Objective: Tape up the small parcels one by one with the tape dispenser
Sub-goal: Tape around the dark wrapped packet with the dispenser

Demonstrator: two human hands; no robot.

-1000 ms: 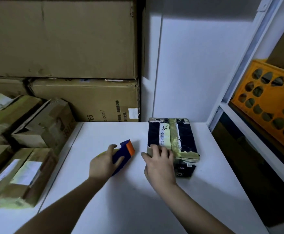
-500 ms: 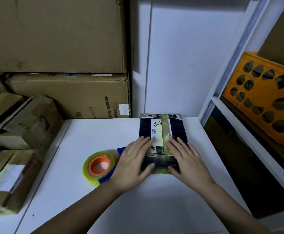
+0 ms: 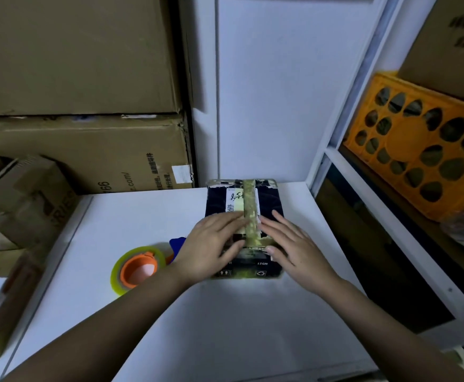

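From the head camera we look down on a white tabletop (image 3: pixel 186 321), and both hands lie flat on the small dark rectangular parcel (image 3: pixel 269 199) that sits at its far edge. The left hand (image 3: pixel 211 244) has its fingers straight and spread, pressing the parcel's top just left of the yellowish strip of tape (image 3: pixel 250 210) that runs lengthwise down the middle. The right hand (image 3: pixel 294 244) mirrors it just right of the strip, fingers straight and fanned out, thumb near the parcel's front edge. We see a white label with handwriting (image 3: pixel 235 198) beyond the left fingertips, partly under the tape. Just left of the left wrist, the tape dispenser with a blue body, orange hub and a clear yellowish roll (image 3: pixel 135 268) lies on the table, with neither hand on it. Further left of that hand, brown cardboard boxes (image 3: pixel 24 205) are piled. Well to the right of the right hand, an orange perforated plastic crate (image 3: pixel 418 150) sits on a white shelf (image 3: pixel 390 230).
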